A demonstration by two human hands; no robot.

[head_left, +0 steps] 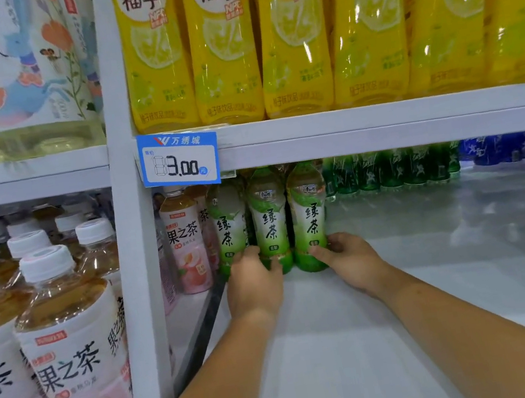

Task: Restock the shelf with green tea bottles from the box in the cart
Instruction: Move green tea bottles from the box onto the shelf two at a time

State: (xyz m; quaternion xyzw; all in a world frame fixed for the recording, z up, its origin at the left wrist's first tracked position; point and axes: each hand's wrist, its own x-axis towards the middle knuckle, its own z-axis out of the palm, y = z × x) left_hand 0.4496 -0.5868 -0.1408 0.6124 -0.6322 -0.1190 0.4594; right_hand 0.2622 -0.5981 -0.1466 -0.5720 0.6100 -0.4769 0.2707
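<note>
Lower shelf, rear left: three green tea bottles, upright, side by side.
- Left green tea bottle: untouched as far as visible.
- Middle green tea bottle: left grip curled round base.
- Right green tea bottle: right grip curled round base.
- Peach tea bottle: just left of row.
- Price tag: on shelf edge above.

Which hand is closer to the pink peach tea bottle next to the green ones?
Left. The left hand, on the green tea bottles, is just right of the peach tea bottle; the right hand is farther right.
</note>
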